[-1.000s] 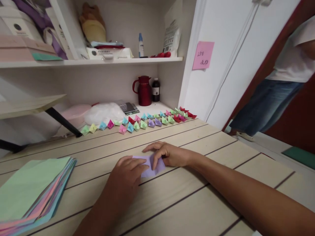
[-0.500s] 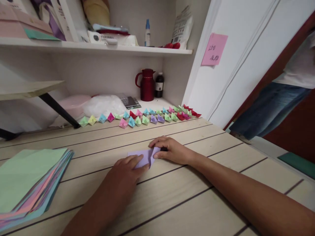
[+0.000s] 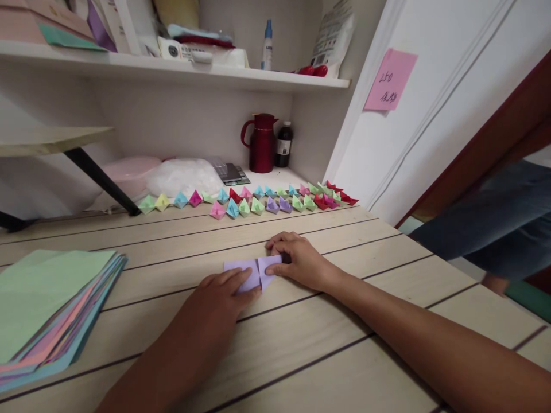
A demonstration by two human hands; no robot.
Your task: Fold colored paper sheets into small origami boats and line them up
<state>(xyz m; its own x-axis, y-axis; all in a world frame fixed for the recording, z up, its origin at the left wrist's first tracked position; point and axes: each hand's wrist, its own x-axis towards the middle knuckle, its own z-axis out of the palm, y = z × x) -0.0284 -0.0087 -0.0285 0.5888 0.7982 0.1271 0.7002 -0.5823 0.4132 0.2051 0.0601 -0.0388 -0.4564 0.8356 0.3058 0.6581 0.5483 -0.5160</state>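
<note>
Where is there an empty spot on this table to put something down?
The table is bare between the coloured paper stack and the left hand, and in the strip between the paper boats and the purple paper. The nook behind the boats, by the red jug, is crowded.

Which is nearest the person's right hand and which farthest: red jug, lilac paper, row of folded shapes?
1. The lilac paper, touched by the right hand, at its left.
2. The row of folded shapes, ahead of the hand.
3. The red jug, farther back still, slightly left.
</note>
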